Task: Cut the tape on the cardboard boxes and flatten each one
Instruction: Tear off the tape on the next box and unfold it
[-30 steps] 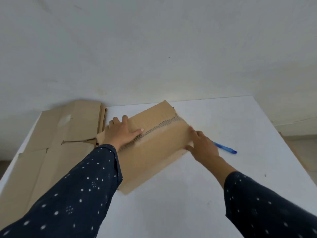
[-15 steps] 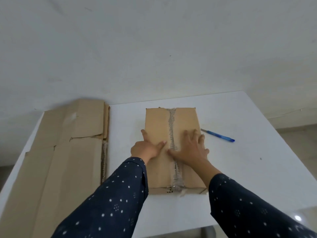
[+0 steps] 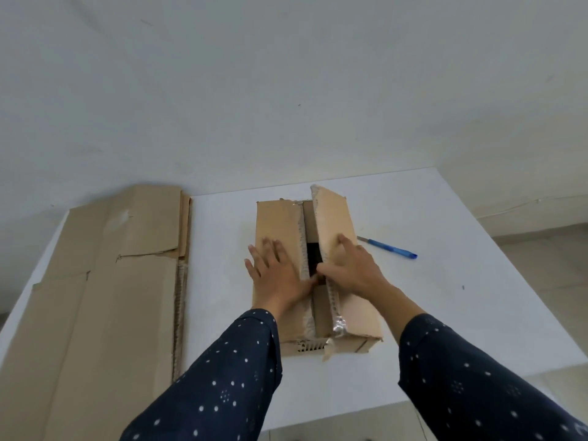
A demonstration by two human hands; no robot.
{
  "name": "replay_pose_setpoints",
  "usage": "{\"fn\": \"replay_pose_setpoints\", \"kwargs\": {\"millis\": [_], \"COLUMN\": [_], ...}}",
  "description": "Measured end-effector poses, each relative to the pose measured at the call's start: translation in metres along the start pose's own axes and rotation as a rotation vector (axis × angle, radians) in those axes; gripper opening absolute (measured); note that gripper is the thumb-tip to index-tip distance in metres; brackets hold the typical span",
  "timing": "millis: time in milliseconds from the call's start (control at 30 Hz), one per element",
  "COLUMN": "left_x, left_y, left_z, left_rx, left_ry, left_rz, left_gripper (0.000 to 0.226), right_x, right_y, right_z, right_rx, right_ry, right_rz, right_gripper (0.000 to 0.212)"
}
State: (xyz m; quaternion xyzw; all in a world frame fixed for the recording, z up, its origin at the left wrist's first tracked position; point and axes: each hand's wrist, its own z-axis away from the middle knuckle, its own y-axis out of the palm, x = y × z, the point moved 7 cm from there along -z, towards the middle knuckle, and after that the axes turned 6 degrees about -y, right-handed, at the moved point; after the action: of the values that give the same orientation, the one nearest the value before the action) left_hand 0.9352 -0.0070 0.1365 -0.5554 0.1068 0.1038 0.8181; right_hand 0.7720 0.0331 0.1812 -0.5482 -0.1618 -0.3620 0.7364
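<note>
While the box (image 3: pixel 359 316) sits square in the middle of the table (image 3: pixel 445 297), its long axis runs straight away from the person, and the top seam follows that same line. That seam is already split. Ragged tape (image 3: pixel 337 319) clings along both cut edges, and a dark gap (image 3: pixel 313 256) shows between them.

Right hand (image 3: pixel 353 268) is on the job: thumb hooked in at the gap, fingers draped over the top of the right flap (image 3: pixel 334 218), pinching its inner edge. That flap is tilted up off the box, hinging along the right side. Left hand (image 3: pixel 276 272) is laid out flat, fingers straight and spread, pressing down on the left flap (image 3: pixel 278 221), which lies nearly level. Its thumb reaches in toward the seam, close to the right thumb.

So here's the relation that matters: both hands meet at the seam, about halfway along the box, and each flap hinges outward from that centre line. By my read, the right flap wants to swing out to the right, with the left hand bracing the box, and then the left flap goes the other way.

Off to the right, just beside the box, lies a blue tool (image 3: pixel 386 248), pen-shaped, untouched. Far left, flat cardboard (image 3: pixel 95 297) covers that side of the table. I'd say this box is only partway done.
</note>
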Motion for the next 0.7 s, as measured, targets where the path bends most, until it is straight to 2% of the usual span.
{"fn": "replay_pose_setpoints", "kwargs": {"millis": [67,200,267,300,367,400,433,467,567,633,700], "left_x": [-0.003,-0.007,-0.004,-0.001,0.005,0.009,0.014,0.021,0.044,0.064,0.081], "left_y": [0.000,-0.014,-0.028,-0.035,-0.053,-0.063,-0.070,-0.076,-0.099,-0.114,-0.125], "left_z": [0.000,-0.001,0.002,0.003,0.010,0.012,0.014,0.017,0.017,0.016,0.022], "left_rx": [-0.004,-0.041,-0.009,0.003,-0.003,-0.007,-0.010,-0.026,-0.122,-0.191,-0.256], "left_ry": [-0.023,-0.064,-0.085,-0.080,-0.064,-0.068,-0.071,-0.100,-0.168,-0.235,-0.283], "left_rz": [0.004,0.155,0.330,0.483,0.778,0.864,0.906,0.890,0.833,0.685,0.475], "left_gripper": [0.129,0.119,0.105,0.089,0.038,0.033,0.041,0.046,0.037,0.029,0.030], "right_x": [-0.005,-0.004,-0.002,-0.004,-0.019,-0.029,-0.038,-0.045,-0.062,-0.072,-0.084], "right_y": [-0.014,-0.038,-0.055,-0.064,-0.080,-0.086,-0.091,-0.095,-0.104,-0.104,-0.097], "right_z": [0.003,0.007,0.008,0.008,0.007,0.005,0.004,0.003,-0.005,-0.006,-0.006], "right_rx": [0.032,0.028,-0.007,-0.030,-0.064,-0.071,-0.078,-0.086,-0.141,-0.189,-0.204], "right_ry": [-0.009,-0.073,-0.119,-0.129,-0.105,-0.084,-0.068,-0.062,-0.052,-0.009,0.033], "right_rz": [-0.103,-0.139,-0.142,-0.136,-0.170,-0.200,-0.219,-0.224,-0.125,-0.042,0.092], "right_gripper": [0.089,0.066,0.054,0.049,0.040,0.037,0.034,0.034,0.042,0.053,0.070]}}
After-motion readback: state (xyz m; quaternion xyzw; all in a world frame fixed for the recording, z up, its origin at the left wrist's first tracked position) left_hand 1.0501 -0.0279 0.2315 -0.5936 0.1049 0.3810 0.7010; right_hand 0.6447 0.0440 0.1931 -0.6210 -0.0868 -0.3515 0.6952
